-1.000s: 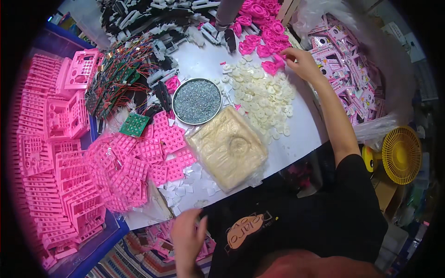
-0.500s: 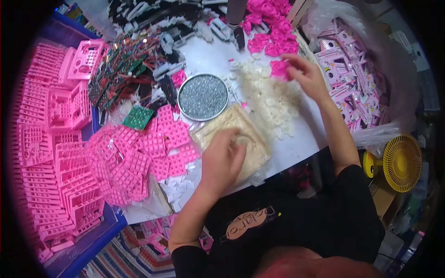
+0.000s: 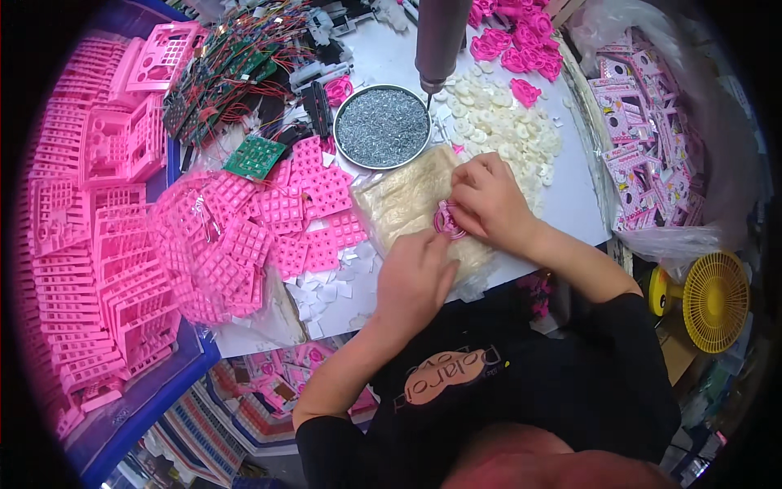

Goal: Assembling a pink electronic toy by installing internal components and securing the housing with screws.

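Observation:
A small pink ring-shaped plastic part (image 3: 446, 222) rests on a cream pad wrapped in clear plastic (image 3: 399, 191). My right hand (image 3: 493, 204) pinches the part from its right side, fingers curled. My left hand (image 3: 414, 277) meets it at the lower left, its fingertips closed against the edge; whether a small piece lies under them is hidden. Just beyond the pad stands a round tin of small grey screws (image 3: 383, 126). A grey electric screwdriver (image 3: 440, 49) hangs bit-down by the tin's right rim. Off-white discs (image 3: 505, 122) lie heaped right of it.
More pink ring-shaped parts (image 3: 521, 41) lie at the far right. Pink keypad pieces (image 3: 309, 196), a green circuit board (image 3: 254, 157) and wired boards fill the left side. A blue crate (image 3: 191, 359) holds pink casings. Printed pieces in a bag (image 3: 643, 138) and a yellow fan (image 3: 715, 301) stand right.
My right hand has come back from the far pile to the pad with a pink part. My left hand has stayed over the pad. The whole view has shifted, and the screwdriver now shows more fully.

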A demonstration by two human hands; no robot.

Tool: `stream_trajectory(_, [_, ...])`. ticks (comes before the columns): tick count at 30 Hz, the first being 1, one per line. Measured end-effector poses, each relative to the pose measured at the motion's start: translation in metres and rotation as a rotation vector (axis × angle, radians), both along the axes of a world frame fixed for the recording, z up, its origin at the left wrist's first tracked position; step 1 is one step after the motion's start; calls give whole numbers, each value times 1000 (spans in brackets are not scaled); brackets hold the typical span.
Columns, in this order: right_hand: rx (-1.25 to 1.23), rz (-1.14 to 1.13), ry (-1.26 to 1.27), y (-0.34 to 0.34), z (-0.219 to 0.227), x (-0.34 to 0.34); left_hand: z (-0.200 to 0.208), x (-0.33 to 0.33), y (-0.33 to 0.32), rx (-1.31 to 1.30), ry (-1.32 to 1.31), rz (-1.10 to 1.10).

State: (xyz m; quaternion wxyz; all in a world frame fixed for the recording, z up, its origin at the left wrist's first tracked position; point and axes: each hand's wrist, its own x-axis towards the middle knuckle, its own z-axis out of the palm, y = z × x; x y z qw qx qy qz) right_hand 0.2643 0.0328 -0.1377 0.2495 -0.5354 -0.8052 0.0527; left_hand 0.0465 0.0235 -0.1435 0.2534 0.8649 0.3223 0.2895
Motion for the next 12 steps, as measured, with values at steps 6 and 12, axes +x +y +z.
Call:
stream_trajectory(6, [-281,5,-61,16,5,-2,0,-6,-7,49,267,-117])
stream_trajectory(12, [-285,271,9,50,-14,-11,50,-78,31,-640,-235,-384])
